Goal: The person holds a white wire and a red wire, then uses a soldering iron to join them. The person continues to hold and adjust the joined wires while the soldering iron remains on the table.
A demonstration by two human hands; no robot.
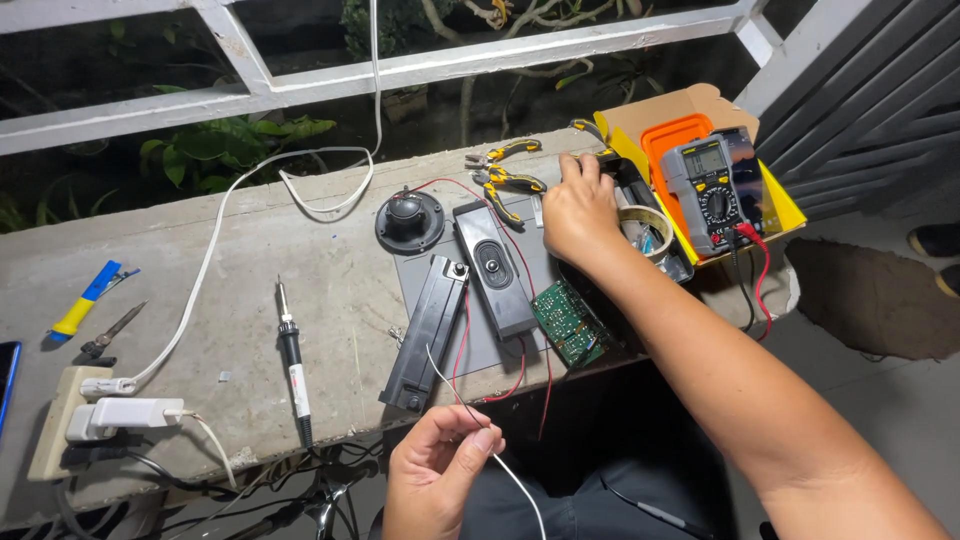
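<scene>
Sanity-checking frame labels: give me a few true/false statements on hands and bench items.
1. The left hand pinches a thin white wire. True.
2. The right hand holds the soldering iron. False: the iron lies alone on the concrete ledge; the hand reaches toward the open box.
3. The multimeter sits in the box. True.
4. The green circuit board is inside the box. False: it lies by the long speaker.

Outdoor repair bench — concrete ledge (300,250) with soldering iron (292,370), multimeter (708,190), pliers (510,185).
</scene>
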